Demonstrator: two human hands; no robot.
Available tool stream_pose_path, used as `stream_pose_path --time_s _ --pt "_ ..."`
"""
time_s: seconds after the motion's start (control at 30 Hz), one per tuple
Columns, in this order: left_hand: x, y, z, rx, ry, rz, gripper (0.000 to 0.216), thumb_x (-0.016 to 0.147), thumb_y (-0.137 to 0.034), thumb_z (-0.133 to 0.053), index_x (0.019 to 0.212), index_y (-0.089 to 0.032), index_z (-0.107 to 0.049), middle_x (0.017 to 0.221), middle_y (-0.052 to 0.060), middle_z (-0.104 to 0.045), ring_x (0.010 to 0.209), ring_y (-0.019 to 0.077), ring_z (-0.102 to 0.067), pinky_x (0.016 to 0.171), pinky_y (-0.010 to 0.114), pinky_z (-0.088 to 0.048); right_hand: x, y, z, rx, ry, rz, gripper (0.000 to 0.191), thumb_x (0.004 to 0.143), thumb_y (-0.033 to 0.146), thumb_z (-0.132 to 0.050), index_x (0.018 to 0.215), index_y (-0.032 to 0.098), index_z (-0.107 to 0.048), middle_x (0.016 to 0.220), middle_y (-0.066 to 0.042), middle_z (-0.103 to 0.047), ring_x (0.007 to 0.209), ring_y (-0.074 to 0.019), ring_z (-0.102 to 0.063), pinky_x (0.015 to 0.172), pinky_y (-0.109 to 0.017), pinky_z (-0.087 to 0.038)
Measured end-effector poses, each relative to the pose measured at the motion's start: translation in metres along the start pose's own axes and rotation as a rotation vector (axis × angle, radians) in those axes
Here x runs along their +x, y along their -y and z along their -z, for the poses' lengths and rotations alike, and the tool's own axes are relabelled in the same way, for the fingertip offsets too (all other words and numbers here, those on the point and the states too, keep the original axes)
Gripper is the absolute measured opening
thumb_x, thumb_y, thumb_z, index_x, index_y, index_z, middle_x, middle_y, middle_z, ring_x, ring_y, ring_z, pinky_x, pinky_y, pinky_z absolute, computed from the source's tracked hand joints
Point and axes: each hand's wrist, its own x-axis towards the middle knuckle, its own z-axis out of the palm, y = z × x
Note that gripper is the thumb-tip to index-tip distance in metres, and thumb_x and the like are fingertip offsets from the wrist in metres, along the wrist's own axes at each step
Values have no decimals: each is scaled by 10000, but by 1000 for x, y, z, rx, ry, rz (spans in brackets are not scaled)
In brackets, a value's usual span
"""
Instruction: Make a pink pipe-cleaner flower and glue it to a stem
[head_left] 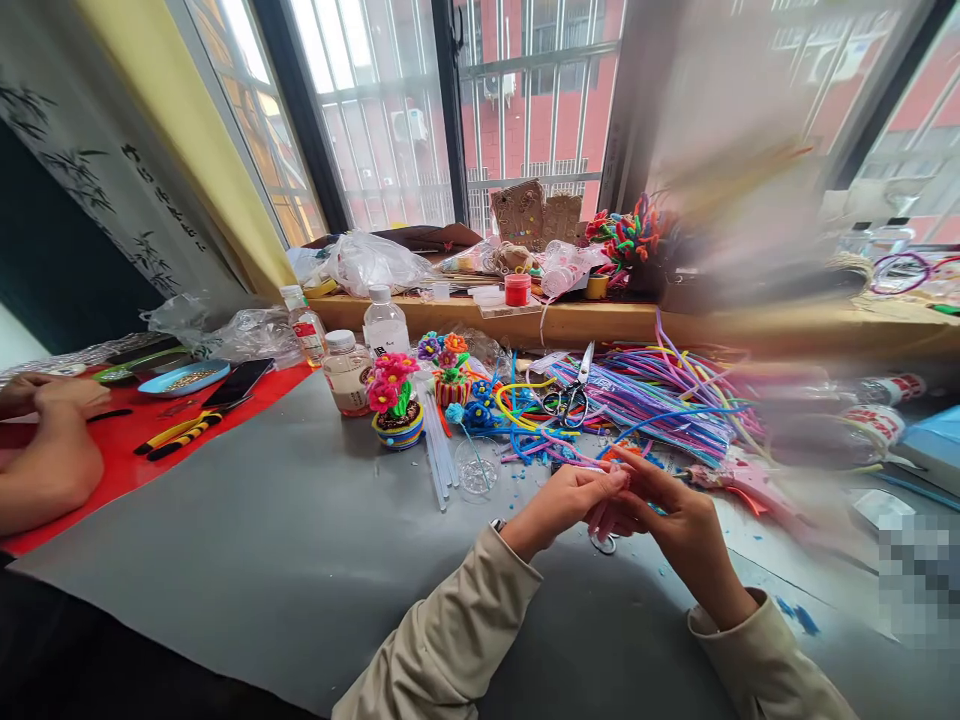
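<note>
1. Bare left hand (pixel 574 498) and bare right hand (pixel 679 515) meet above the smooth grey desk (pixel 262 560), grips nearly closed; any piece between them is hidden, so I cannot tell what's held.
2. Close fingerwork seems underway; next likely calls for steadiness.

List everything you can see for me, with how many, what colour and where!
Table: one, grey, below
Red cloth: one, red, far left
Plate: one, light blue, on the cloth
Phone: one, black, beside the plate
Potted flowers: two, many colours, middle
Bottles: several, mostly clear, behind the pots and far right
Scissors: one pair, silver and black, on the stems
Fuzzy stems: many, mostly purple and blue, behind the hands
Glue gun: one, pink, right, partly blurred
Red jar: one, red, windowsill
Another person's arm: at least one, left edge
Sleeves: two, beige, bottom
Left hand, right hand: one each, together; anything held is unclear
</note>
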Motion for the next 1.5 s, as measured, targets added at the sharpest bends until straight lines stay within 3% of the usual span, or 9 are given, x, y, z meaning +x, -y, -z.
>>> stream_pose_path --time_s 0.3,0.57,0.83,0.9,0.97,1.07,1.17,1.33,1.5 --pt "-2 1 2 -141 83 40 418 645 -475 -544 767 -78 -592 631 77 -610 598 160 -595 632 297 -452 2 3 3 28 20 44 331 724 312 -524 1039 218 -561 974 -23 -630 820 -175 -605 691 -252 -504" --pt "1 2 4 -115 78 41 435 640 -498 -532 700 -71 -585 564 68 -601 564 158 -590 602 292 -456 0 3 5 -4 31 33 278 730 329 -513 970 224 -604 923 -23 -650 778 -174 -609 669 -253 -498" --pt "-3 -3 1 -95 45 52 370 600 -399 -616 775 -73 -613 695 108 -642 645 186 -607 662 331 -456 6 3 10 268 180 -73 358 748 438 -450 976 208 -603 983 -57 -625 894 -219 -572 773 -339 -469" --pt "-4 -9 4 -114 -2 20 369 611 -399 -607 786 -74 -612 741 122 -645 667 196 -610 669 338 -456 8 1 15 410 134 -131 396 752 475 -420 953 189 -605 978 -78 -624 883 -223 -577 757 -356 -479" --pt "-3 -15 12 -120 -154 -80 359 612 -399 -605 757 -71 -612 730 120 -647 659 190 -611 687 337 -454 10 -3 21 466 -8 -194 363 745 461 -445 918 181 -599 942 -80 -633 852 -211 -587 738 -352 -488" --pt "-1 -20 27 -154 -493 -286 299 636 -369 -592 745 -91 -604 728 88 -649 681 172 -610 722 325 -450 12 -11 29 266 -196 -255 280 713 405 -520 869 184 -592 861 -62 -638 780 -193 -592 686 -329 -492" --pt "3 -17 37 -95 -661 -394 269 645 -331 -591 791 -104 -599 767 76 -647 753 173 -601 764 315 -438 14 -21 30 -162 -197 -171 244 717 380 -513 826 184 -610 799 -58 -614 679 -185 -567 615 -328 -468" --pt "7 -7 40 80 -697 -466 276 686 -348 -541 842 -127 -595 830 74 -636 819 178 -580 787 303 -420 21 -37 8 -720 -21 115 175 745 250 -472 795 176 -622 788 -78 -561 781 -228 -490 671 -354 -415" --pt "7 -7 38 70 -704 -477 269 704 -349 -514 827 -122 -588 806 71 -632 808 173 -578 761 284 -428 25 -47 -5 -831 42 128 136 744 212 -456 698 191 -582 747 -61 -554 751 -218 -464 635 -328 -403"
